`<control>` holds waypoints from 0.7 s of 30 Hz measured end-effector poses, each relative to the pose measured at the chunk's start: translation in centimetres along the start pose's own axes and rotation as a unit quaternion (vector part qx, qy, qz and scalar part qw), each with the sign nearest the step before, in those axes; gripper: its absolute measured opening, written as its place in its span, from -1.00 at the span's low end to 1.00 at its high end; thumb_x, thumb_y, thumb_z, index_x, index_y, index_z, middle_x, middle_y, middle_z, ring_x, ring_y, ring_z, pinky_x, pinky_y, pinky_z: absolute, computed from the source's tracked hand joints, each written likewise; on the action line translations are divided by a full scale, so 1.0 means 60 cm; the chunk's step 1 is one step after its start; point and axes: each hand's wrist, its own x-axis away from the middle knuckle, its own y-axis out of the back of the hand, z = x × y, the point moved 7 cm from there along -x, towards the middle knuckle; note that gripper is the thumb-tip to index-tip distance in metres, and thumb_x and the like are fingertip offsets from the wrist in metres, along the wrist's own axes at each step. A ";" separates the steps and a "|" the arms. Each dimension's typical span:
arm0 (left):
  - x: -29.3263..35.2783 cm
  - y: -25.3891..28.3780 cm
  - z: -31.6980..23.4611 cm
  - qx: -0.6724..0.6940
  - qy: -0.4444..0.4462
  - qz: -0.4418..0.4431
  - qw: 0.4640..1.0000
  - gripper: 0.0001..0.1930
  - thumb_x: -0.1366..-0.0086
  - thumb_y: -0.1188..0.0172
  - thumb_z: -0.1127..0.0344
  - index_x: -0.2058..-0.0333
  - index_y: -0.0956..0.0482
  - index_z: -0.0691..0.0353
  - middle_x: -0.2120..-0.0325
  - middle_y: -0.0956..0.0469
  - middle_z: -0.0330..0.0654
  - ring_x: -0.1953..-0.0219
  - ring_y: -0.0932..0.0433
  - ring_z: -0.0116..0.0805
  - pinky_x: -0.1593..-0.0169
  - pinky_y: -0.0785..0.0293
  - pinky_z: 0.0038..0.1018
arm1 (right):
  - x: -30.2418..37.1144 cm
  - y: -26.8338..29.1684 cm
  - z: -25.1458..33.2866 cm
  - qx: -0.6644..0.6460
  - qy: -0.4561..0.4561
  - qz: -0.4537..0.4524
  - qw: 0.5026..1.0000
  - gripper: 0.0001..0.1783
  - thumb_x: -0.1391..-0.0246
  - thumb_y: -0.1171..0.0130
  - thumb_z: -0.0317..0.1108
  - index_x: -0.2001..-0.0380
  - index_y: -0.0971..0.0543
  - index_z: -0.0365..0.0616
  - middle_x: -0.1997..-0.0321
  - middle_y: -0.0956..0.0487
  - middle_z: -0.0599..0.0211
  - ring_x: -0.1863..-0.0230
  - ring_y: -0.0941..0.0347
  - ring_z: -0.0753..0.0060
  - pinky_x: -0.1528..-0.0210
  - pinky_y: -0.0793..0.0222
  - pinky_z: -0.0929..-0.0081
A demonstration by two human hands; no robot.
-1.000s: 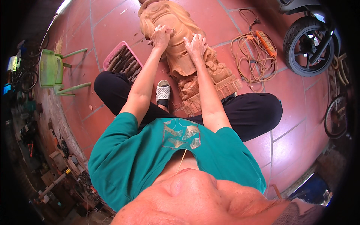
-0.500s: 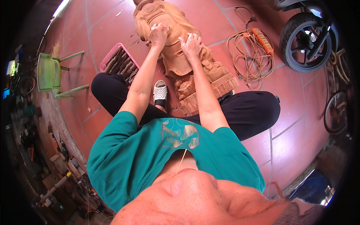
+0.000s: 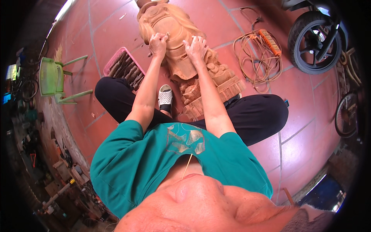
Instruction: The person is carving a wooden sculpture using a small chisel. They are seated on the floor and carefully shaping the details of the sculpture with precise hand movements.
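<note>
A large carved wooden statue [image 3: 172,27] lies on the floor in front of me, its rounded figure at the far end and its rough carved base [image 3: 226,79] nearer. My left hand [image 3: 158,45] is closed at the statue's left side, by the smooth belly. A small dark end shows below that fist, but I cannot make out what the fingers hold. My right hand [image 3: 196,49] rests on the statue's right side, its fingers apart and bent over the wood.
A pink basket [image 3: 109,63] of several dark chisel-like tools stands by my left knee. To the left is a green plastic chair [image 3: 52,76]. On the right lie a coiled cable [image 3: 251,71] and an orange power strip [image 3: 269,42], beside a motorbike wheel [image 3: 315,42].
My left hand has drawn back toward me and slightly left along the statue. The right hand has shifted only a little, still on the wood.
</note>
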 end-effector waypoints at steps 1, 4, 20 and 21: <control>-0.004 -0.004 -0.001 0.015 0.000 0.040 0.999 -0.86 -0.04 -0.38 0.19 0.46 -0.70 0.08 0.47 -0.58 -0.15 0.29 -0.58 -0.12 0.21 -0.48 -0.22 | 0.000 -0.001 -0.003 0.006 0.002 0.001 1.000 -0.41 -0.01 -0.29 0.01 0.01 -0.50 -0.17 -0.08 -0.44 0.14 -0.20 -0.24 0.05 -0.16 -0.11 -0.13; -0.019 0.001 -0.003 0.014 -0.003 0.124 0.992 -0.85 -0.03 -0.39 0.19 0.45 -0.71 0.08 0.45 -0.61 -0.14 0.32 -0.59 -0.14 0.21 -0.49 -0.25 | 0.000 0.001 -0.009 0.002 -0.018 0.011 1.000 -0.40 -0.01 -0.29 0.01 0.00 -0.50 -0.17 -0.09 -0.43 0.15 -0.20 -0.24 0.05 -0.17 -0.11 -0.14; -0.016 0.002 0.006 -0.005 -0.061 0.107 0.992 -0.84 -0.03 -0.40 0.16 0.45 -0.71 0.07 0.46 -0.59 -0.15 0.31 -0.59 -0.15 0.22 -0.48 -0.27 | 0.000 0.000 0.001 0.004 -0.012 0.015 1.000 -0.39 -0.03 -0.26 0.02 -0.02 -0.48 -0.18 -0.08 -0.41 0.14 -0.20 -0.23 0.06 -0.15 -0.12 -0.13; -0.016 0.006 0.009 -0.006 -0.061 0.078 0.995 -0.84 -0.03 -0.40 0.15 0.46 -0.71 0.07 0.45 -0.59 -0.15 0.30 -0.59 -0.13 0.21 -0.48 -0.25 | 0.001 0.000 0.001 0.003 -0.009 0.013 1.000 -0.39 -0.03 -0.26 0.03 -0.02 -0.48 -0.18 -0.08 -0.42 0.14 -0.20 -0.23 0.06 -0.15 -0.12 -0.12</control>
